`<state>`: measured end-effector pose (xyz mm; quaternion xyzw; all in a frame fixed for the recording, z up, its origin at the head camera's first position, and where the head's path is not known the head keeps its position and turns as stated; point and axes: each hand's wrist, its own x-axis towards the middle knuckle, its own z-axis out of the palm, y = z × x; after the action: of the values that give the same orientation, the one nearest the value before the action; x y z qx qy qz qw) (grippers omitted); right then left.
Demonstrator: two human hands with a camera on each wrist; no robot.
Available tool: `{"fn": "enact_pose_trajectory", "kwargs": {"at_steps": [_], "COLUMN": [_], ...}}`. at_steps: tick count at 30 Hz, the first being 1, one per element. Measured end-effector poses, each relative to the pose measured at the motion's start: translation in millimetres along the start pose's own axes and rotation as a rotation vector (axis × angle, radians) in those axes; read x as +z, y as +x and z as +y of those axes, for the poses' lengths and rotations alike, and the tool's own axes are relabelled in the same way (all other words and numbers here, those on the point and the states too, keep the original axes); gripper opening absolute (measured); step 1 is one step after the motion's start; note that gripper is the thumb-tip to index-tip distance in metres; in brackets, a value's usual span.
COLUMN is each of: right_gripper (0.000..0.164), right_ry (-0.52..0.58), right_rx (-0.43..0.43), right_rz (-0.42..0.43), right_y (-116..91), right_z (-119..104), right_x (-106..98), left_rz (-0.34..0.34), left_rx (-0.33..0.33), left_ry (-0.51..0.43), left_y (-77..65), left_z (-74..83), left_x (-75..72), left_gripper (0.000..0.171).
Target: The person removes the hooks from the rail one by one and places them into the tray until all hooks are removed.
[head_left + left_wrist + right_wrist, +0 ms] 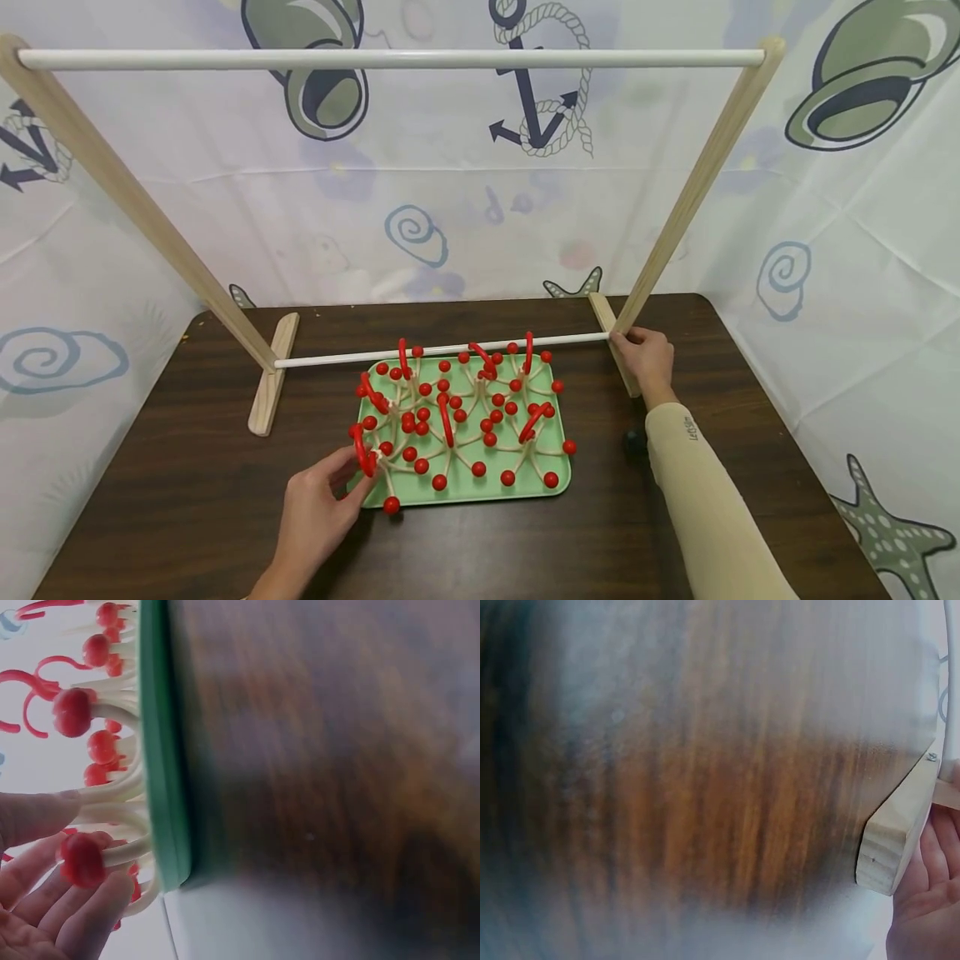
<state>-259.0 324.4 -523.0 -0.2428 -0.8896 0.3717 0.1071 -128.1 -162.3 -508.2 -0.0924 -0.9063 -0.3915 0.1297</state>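
Observation:
My left hand [318,504] reaches the front left corner of a green tray [468,495]. Its thumb and fingers pinch a small hanger with a red hook [363,450] and pale arms tipped with red balls. In the left wrist view one red ball [82,860] lies against the fingers. Several like hangers, such as one with an upright hook [446,421], crowd the tray. My right hand [648,362] grips the bottom of a rack's right wooden post [678,217], above its wooden foot [892,840]. Some of the right fingers are hidden behind the post.
The rack's white top bar [390,59] spans high above the table, and a lower white rod [330,360] runs behind the tray. A left post [142,204] stands on another wooden foot [273,375]. A dark round object [635,442] is beside the right forearm. Patterned curtains [465,167] surround the table.

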Motion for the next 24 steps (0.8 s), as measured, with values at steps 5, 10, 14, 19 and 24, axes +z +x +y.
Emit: {"fn": "enact_pose_trajectory", "kwargs": {"at_steps": [5,10,14,19,24], "right_gripper": [0.045,0.046,0.046,0.044,0.046], "right_ry": [0.001,-0.009,-0.017,-0.021,0.021], "right_rx": [-0.017,-0.021,-0.045,-0.075,-0.094], "right_rz": [0.001,-0.017,-0.022,-0.017,0.0], "right_y": [2,4,5,5,4], "right_z": [1,3,5,13,22], "right_x": [1,0,-2,-6,-8], "left_rz": [0.039,0.13,0.211,0.242,0.229], "left_rx": [-0.007,-0.002,0.0,0.007,0.045], "left_ry": [-0.034,0.01,0.065,0.154,0.196], "left_y": [-12.9,-24.4,-27.6,-25.3,-22.8], "left_z": [4.4,7.2,5.9,-0.6,-3.5], "left_x": [-13.9,-33.1,-48.4,-60.5,-65.7], "left_gripper": [0.034,0.033,0.034,0.041,0.053]}}
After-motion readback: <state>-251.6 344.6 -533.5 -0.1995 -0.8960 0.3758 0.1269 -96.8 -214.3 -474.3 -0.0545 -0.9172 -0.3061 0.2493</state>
